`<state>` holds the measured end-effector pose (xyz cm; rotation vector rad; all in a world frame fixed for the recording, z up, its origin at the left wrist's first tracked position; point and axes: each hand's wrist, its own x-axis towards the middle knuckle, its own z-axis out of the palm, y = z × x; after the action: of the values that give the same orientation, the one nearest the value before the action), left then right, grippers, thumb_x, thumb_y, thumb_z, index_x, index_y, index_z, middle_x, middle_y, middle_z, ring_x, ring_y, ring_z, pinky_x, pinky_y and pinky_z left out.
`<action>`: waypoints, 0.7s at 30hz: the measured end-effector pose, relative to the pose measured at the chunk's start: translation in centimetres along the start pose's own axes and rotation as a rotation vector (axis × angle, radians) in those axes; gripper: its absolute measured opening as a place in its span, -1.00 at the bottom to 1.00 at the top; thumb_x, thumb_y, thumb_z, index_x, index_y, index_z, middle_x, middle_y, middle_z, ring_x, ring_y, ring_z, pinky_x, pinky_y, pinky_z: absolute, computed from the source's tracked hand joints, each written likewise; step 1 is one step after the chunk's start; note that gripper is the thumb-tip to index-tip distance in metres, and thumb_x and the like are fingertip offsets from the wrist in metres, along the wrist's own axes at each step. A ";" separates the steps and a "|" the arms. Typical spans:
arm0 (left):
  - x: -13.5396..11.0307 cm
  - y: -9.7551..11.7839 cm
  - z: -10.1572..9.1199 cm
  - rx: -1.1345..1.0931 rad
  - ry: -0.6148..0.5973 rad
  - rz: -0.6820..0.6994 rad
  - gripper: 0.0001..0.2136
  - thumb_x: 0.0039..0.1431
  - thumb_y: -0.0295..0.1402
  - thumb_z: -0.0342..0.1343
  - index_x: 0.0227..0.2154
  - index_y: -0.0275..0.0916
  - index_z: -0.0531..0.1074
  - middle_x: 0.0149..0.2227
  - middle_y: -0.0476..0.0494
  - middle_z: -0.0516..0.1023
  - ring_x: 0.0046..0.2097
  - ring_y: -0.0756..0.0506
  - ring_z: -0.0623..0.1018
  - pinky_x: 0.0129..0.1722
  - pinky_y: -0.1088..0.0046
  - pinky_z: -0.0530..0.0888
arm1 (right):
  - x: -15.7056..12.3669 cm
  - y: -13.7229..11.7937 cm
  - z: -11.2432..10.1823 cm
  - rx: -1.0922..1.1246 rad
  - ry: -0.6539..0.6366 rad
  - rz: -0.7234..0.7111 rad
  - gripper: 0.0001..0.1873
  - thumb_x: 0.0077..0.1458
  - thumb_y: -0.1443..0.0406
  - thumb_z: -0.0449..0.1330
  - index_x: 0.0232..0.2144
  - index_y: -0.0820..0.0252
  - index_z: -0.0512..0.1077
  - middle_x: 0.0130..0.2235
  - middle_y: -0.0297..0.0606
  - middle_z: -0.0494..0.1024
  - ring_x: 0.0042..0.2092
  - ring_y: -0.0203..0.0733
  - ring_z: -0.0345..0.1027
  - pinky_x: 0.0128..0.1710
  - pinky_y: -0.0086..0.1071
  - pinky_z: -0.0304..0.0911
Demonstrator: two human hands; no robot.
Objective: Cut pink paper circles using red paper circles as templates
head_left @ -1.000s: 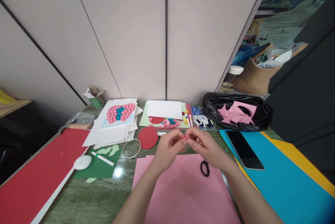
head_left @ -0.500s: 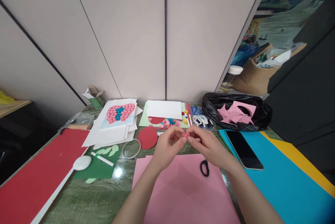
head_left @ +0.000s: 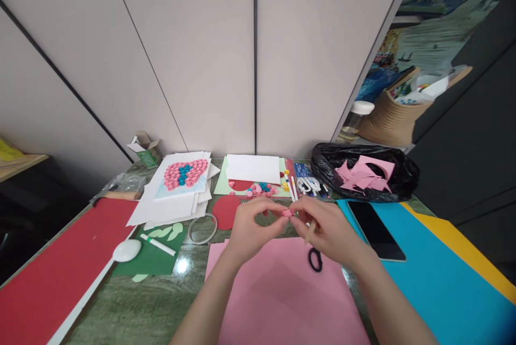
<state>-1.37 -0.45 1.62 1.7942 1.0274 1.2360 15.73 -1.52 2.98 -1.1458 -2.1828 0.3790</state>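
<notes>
Between the fingertips of both hands sits a small pink rolled paper rose (head_left: 287,213). My left hand (head_left: 255,229) pinches it from the left with thumb and index finger. On the other side my right hand (head_left: 324,227) pinches it too, and a thin pale stick (head_left: 310,231) pokes out under that hand's fingers. Pink paper sheets (head_left: 274,291) lie below the hands. A black scissor-like handle loop (head_left: 315,260) rests on them, its rest hidden. Several pink and blue paper roses (head_left: 262,189) lie loose behind the hands.
Left are a picture with a rose heart (head_left: 185,174), red card (head_left: 60,264), a white spoon (head_left: 127,251), a glue-stick-like white tube (head_left: 158,245) and a metal ring (head_left: 202,229). Right are a phone (head_left: 377,231), blue card (head_left: 427,280) and a black bag (head_left: 326,162) with pink scraps.
The fingers have shifted slightly around the paper rose, which has tilted. The pale stick now shows under my right hand. My left hand has moved a little left.
</notes>
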 end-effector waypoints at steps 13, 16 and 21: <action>-0.2 -1.4 0.4 0.006 0.065 0.090 -0.97 -0.05 -0.40 0.15 -0.51 -0.21 0.47 -0.46 -0.07 0.54 -0.38 -0.05 0.48 -0.27 0.39 0.39 | 0.3 1.5 2.1 0.026 0.080 -0.074 -0.89 0.10 0.28 0.03 -0.42 0.14 0.31 -0.53 -0.36 0.31 -0.51 -0.33 0.14 -0.50 -0.46 0.06; 0.9 -3.6 -0.5 0.064 -0.008 -0.053 -0.88 0.02 -0.32 0.09 -0.43 -0.20 0.49 -0.38 -0.09 0.57 -0.31 -0.08 0.51 -0.26 0.40 0.39 | 0.9 2.6 2.1 0.100 -0.102 0.127 -0.87 0.12 0.22 0.02 -0.33 0.13 0.31 -0.55 -0.44 0.26 -0.55 -0.35 0.09 -0.56 -0.50 0.01; 3.7 -9.8 -4.9 0.255 0.077 -0.339 -0.76 0.05 -0.23 0.08 -0.38 -0.31 0.50 -0.35 -0.19 0.56 -0.26 -0.15 0.51 -0.20 0.31 0.38 | 0.4 7.2 2.0 -0.027 -0.270 0.313 -0.78 0.10 0.24 0.02 -0.18 0.16 0.28 -0.55 -0.46 0.30 -0.50 -0.30 0.19 -0.49 -0.48 0.06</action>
<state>-7.24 7.66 -4.23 1.6746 1.5193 1.0054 18.77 3.03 -2.11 -1.5323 -2.2389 0.6744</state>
